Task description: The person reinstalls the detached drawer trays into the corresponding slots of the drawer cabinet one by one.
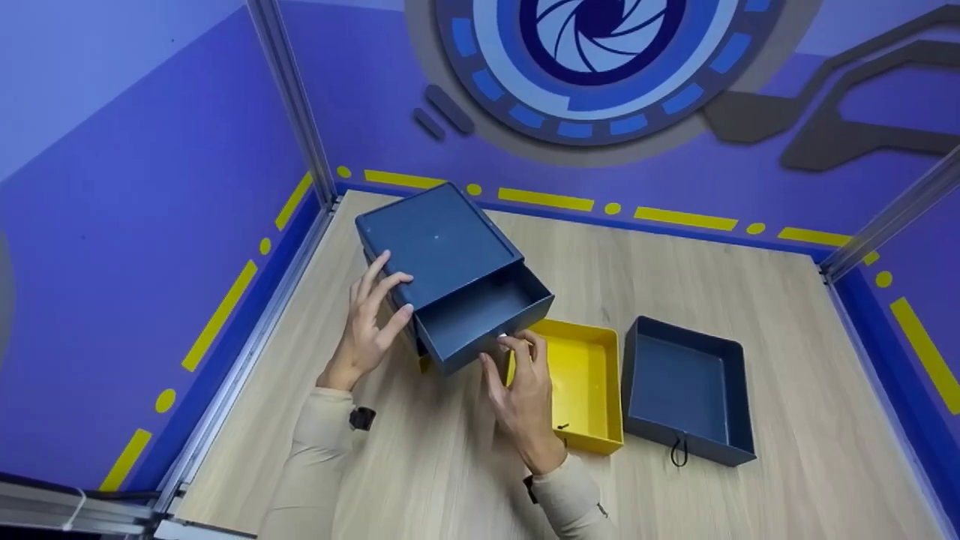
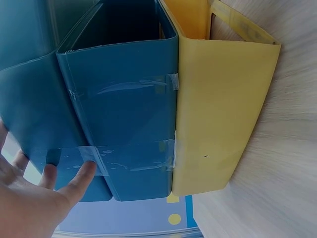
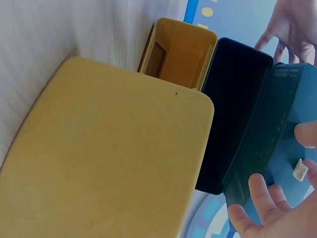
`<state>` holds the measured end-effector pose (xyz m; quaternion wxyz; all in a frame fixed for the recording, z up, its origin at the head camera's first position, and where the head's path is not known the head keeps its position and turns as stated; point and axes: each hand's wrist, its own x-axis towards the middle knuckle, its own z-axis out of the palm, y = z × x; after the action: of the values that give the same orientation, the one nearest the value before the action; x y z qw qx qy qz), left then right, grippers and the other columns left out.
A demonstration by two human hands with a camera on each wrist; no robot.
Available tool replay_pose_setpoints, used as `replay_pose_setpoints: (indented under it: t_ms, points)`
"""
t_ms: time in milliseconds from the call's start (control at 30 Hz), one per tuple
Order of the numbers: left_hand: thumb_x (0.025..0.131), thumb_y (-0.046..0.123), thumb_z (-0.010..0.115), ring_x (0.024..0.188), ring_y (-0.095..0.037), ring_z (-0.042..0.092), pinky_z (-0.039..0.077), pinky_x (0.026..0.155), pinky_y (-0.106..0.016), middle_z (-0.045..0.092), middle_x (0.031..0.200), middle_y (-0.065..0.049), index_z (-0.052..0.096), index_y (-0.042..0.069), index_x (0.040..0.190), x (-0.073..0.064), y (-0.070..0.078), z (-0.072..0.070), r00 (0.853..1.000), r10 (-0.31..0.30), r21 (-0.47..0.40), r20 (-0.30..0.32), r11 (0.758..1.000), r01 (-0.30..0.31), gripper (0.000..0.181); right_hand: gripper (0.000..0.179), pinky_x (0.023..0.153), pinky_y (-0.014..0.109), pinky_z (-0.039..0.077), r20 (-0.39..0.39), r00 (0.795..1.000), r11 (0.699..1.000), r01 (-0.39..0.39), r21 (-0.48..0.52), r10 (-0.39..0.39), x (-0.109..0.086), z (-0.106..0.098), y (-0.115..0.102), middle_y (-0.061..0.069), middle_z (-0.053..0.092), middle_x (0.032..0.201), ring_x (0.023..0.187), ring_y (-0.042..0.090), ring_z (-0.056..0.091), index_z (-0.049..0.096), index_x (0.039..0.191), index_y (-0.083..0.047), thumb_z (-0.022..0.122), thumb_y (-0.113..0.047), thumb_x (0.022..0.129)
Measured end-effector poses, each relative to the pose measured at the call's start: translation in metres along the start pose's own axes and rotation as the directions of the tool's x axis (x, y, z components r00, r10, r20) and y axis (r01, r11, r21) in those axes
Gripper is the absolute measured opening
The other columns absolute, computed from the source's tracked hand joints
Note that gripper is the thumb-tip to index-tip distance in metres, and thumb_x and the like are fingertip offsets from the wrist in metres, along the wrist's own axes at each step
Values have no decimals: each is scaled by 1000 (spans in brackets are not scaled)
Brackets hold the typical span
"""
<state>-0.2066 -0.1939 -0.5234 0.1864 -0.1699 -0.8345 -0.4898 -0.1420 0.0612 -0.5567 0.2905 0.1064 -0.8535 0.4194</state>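
A dark blue drawer cabinet (image 1: 442, 251) stands turned at an angle, stacked over a dark blue case (image 2: 126, 109) and a yellow case (image 2: 223, 114) at the bottom. Its drawer (image 1: 480, 319) is partly pulled out. My left hand (image 1: 367, 322) rests on the cabinet's left side and top edge, fingers spread. At the drawer front is my right hand (image 1: 525, 390), its index fingertip beside a small white tab (image 3: 300, 170). The thumb stands a little apart from that tab, and the other fingers are against or near the drawer front.
A yellow drawer (image 1: 592, 382) lies right of the stack, partly behind my right hand. Beside it is a second dark blue drawer (image 1: 686, 390) with a black loop (image 1: 679, 453) on its front. Metal rails and blue printed walls border the wooden table (image 1: 817, 420).
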Motion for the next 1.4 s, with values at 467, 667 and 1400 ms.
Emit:
replay_pose_setpoints:
  t_ms: [467,667,1400]
  points:
    - [101,29,62,155,-42,25,19,119,-76,26,176,-10,64,19,140,1,0,-3,1000,-16,-1,12,1000,16,41,35,93,42,62,24,1000,1000,-10,-14,10,7,5,-4,18,57,132,107,29,68,64,124,-12,81,-20,95]
    - [101,29,63,155,-42,25,18,121,-74,27,176,-10,65,18,140,1,1,-4,1000,-6,9,12,1000,6,40,34,93,42,62,18,1000,1000,8,-18,-8,9,9,-2,18,58,131,108,29,68,64,124,-11,81,-20,96]
    - [101,30,64,155,-41,26,21,120,-74,27,176,-9,66,20,140,1,0,-3,1000,1,13,12,1000,-1,41,34,91,41,60,-2,1000,1000,28,8,-28,18,21,-1,16,59,125,105,26,66,64,122,-10,80,-23,96]
